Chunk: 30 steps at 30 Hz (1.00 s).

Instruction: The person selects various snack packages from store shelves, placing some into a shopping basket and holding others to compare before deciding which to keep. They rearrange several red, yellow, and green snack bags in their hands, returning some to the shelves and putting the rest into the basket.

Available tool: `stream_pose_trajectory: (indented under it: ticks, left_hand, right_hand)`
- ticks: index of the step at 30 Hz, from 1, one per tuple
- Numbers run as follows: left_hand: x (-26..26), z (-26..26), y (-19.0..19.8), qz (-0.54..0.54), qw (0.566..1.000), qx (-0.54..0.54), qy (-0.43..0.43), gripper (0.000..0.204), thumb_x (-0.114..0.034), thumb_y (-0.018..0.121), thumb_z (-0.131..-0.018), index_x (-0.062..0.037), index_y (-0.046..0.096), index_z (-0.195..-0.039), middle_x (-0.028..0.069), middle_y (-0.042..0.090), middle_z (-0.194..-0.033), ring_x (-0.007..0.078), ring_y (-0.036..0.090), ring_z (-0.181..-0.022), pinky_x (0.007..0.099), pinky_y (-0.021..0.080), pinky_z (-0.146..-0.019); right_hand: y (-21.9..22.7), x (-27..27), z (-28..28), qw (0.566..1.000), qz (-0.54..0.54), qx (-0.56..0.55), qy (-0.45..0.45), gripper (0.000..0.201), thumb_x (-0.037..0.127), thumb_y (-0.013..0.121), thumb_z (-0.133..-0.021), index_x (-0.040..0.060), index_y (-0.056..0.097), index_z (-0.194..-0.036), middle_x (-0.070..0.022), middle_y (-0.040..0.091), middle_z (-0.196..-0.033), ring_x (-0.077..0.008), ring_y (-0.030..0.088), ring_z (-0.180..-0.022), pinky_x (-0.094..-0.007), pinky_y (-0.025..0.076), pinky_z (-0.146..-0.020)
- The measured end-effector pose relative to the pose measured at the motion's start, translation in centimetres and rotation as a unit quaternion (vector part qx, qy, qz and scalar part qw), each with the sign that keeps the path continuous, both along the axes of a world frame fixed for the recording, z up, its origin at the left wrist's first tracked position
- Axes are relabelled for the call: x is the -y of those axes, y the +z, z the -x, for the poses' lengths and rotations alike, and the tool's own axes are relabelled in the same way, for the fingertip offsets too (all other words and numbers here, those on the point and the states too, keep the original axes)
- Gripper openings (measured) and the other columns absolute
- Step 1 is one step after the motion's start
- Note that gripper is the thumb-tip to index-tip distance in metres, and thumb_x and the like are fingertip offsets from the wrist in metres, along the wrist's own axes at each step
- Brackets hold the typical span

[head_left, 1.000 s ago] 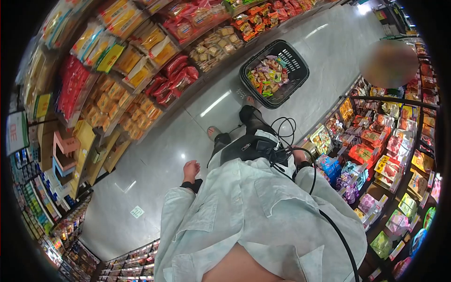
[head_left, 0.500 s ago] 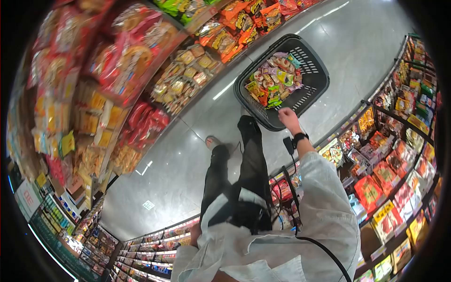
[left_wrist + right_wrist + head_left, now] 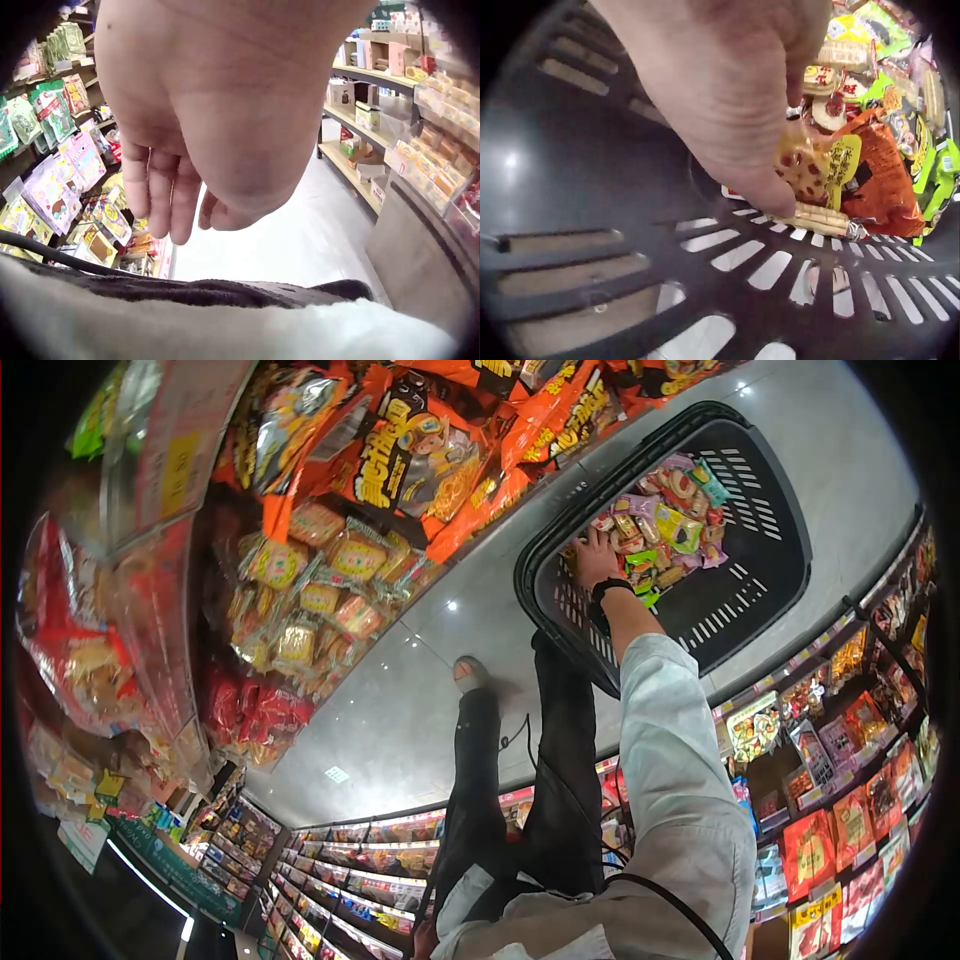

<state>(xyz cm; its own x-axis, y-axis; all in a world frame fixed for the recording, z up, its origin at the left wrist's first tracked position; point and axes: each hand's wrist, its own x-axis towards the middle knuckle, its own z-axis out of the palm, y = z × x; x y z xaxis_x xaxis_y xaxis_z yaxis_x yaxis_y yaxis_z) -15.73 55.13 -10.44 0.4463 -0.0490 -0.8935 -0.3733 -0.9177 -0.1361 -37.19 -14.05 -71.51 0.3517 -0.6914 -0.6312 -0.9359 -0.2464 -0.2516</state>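
My right hand (image 3: pixel 597 560) reaches into the black basket (image 3: pixel 765 575) and touches small wrapped snacks (image 3: pixel 650 525) at the left side of the pile. In the right wrist view, the thumb of my right hand (image 3: pixel 727 97) lies against a clear packet with red spots and a yellow label (image 3: pixel 844 169); thumb and fingers stand apart, and the fingertips are partly hidden. An orange packet (image 3: pixel 889 176) lies beside it. My left hand (image 3: pixel 217 127) hangs with relaxed fingers and holds nothing; at the lower edge of the head view it barely shows.
Shelves of orange noodle snack bags (image 3: pixel 415 450) and wrapped cakes (image 3: pixel 315 580) stand on the left. Racks of bagged goods (image 3: pixel 810 850) line the right. Grey floor (image 3: pixel 385 760) runs between them, with my legs and a thin black cable (image 3: pixel 690 915) below.
My right hand has come up from beside my body, crossed the basket's rim and reached the snacks. The basket and the left shelves look closer, and the left hand has dropped lower in the view.
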Motion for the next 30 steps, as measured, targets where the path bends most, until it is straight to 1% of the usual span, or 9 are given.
stream_pose_trajectory:
  ticks: [4, 5, 8, 9, 13, 16, 23, 26, 30]
  left_hand:
    - [1.6, 0.9, 0.1, -0.036, 0.998, 0.019, 0.044, 0.016, -0.007, 0.065, -0.075, -0.0042, 0.064, -0.091, 0.0186, 0.065, -0.09, 0.0402, 0.064, -0.088, 0.0499, 0.051, -0.072]
    - [1.8, 1.1, 0.1, -0.037, 0.998, 0.02, 0.047, 0.016, -0.007, 0.064, -0.075, -0.0042, 0.064, -0.091, 0.0186, 0.065, -0.09, 0.0402, 0.064, -0.088, 0.0497, 0.051, -0.073]
    - [2.6, 1.4, -0.2, -0.042, 0.997, 0.024, 0.059, 0.016, -0.006, 0.064, -0.076, -0.0042, 0.064, -0.092, 0.0188, 0.065, -0.091, 0.0402, 0.064, -0.088, 0.0493, 0.052, -0.073]
    - [2.7, 1.4, -0.3, -0.042, 0.997, 0.025, 0.061, 0.016, -0.006, 0.064, -0.076, -0.0041, 0.064, -0.092, 0.0188, 0.065, -0.091, 0.0402, 0.064, -0.088, 0.0492, 0.052, -0.073]
    - [2.8, 1.6, -0.5, -0.042, 0.997, 0.026, 0.067, 0.016, -0.006, 0.063, -0.077, -0.0041, 0.064, -0.093, 0.019, 0.065, -0.091, 0.0402, 0.064, -0.089, 0.0487, 0.052, -0.074]
    - [2.9, 1.6, -1.0, -0.041, 0.996, 0.025, 0.07, 0.017, -0.006, 0.063, -0.077, -0.004, 0.064, -0.094, 0.0192, 0.065, -0.092, 0.0403, 0.064, -0.089, 0.0483, 0.052, -0.074]
    - [3.3, 2.4, -1.0, -0.048, 0.995, 0.028, 0.082, 0.017, -0.005, 0.061, -0.078, -0.0039, 0.065, -0.095, 0.0195, 0.066, -0.093, 0.0403, 0.064, -0.09, 0.0473, 0.052, -0.076]
    - [3.1, 2.5, -0.8, -0.047, 0.995, 0.027, 0.083, 0.017, -0.005, 0.061, -0.079, -0.0038, 0.065, -0.096, 0.0196, 0.066, -0.094, 0.0403, 0.064, -0.09, 0.0469, 0.052, -0.076]
    - [3.0, 2.4, -0.9, -0.042, 0.995, 0.026, 0.084, 0.017, -0.004, 0.06, -0.08, -0.0037, 0.065, -0.097, 0.0198, 0.066, -0.094, 0.0403, 0.064, -0.09, 0.0464, 0.052, -0.077]
  right_hand:
    - [-0.4, 0.1, -1.2, 0.998, -0.009, -0.055, -0.034, 0.056, 0.02, 0.068, -0.084, 0.0297, 0.052, -0.137, -0.0156, 0.035, -0.15, -0.0386, 0.029, -0.143, -0.0505, 0.033, -0.114]
    - [-1.0, -0.1, -1.3, 0.997, -0.014, -0.065, -0.032, 0.056, 0.023, 0.07, -0.083, 0.0287, 0.053, -0.136, -0.0156, 0.037, -0.148, -0.0391, 0.029, -0.143, -0.055, 0.036, -0.111]
    - [-2.7, -1.0, -0.5, 0.989, -0.043, 0.031, -0.142, 0.057, 0.027, 0.072, -0.082, 0.0271, 0.053, -0.136, -0.0165, 0.038, -0.145, -0.0393, 0.029, -0.142, -0.0596, 0.038, -0.107]
    - [-2.9, -1.2, -0.2, 0.987, -0.049, 0.02, -0.15, 0.059, 0.029, 0.071, -0.084, 0.0255, 0.049, -0.139, -0.017, 0.039, -0.143, -0.0399, 0.03, -0.14, -0.062, 0.039, -0.105]
    - [-1.4, -1.4, -0.5, 0.992, -0.082, -0.054, -0.081, 0.069, 0.031, 0.069, -0.088, 0.0235, 0.037, -0.148, -0.0164, 0.031, -0.153, -0.0389, 0.023, -0.146, -0.0641, 0.034, -0.109]
    - [-1.2, -1.9, -0.5, 0.994, -0.061, -0.058, -0.063, 0.07, 0.031, 0.069, -0.088, 0.0229, 0.037, -0.149, -0.0153, 0.028, -0.156, -0.0379, 0.02, -0.148, -0.0663, 0.033, -0.109]
    - [-0.3, -1.7, -0.5, 0.993, -0.108, 0.009, -0.039, 0.094, 0.032, 0.085, -0.067, 0.0217, 0.038, -0.148, -0.0226, 0.037, -0.144, -0.0458, 0.03, -0.14, -0.0516, 0.045, -0.107]
    - [-0.7, -2.6, 0.2, 0.995, -0.055, 0.054, -0.059, 0.094, 0.029, 0.084, -0.065, 0.0207, 0.038, -0.147, -0.0238, 0.037, -0.144, -0.0485, 0.032, -0.138, -0.0508, 0.046, -0.106]
    - [0.1, -2.6, 0.7, 0.992, -0.063, 0.065, -0.091, 0.075, 0.028, 0.079, -0.074, 0.0134, 0.045, -0.139, -0.0273, 0.039, -0.142, -0.0517, 0.035, -0.134, -0.0517, 0.042, -0.109]
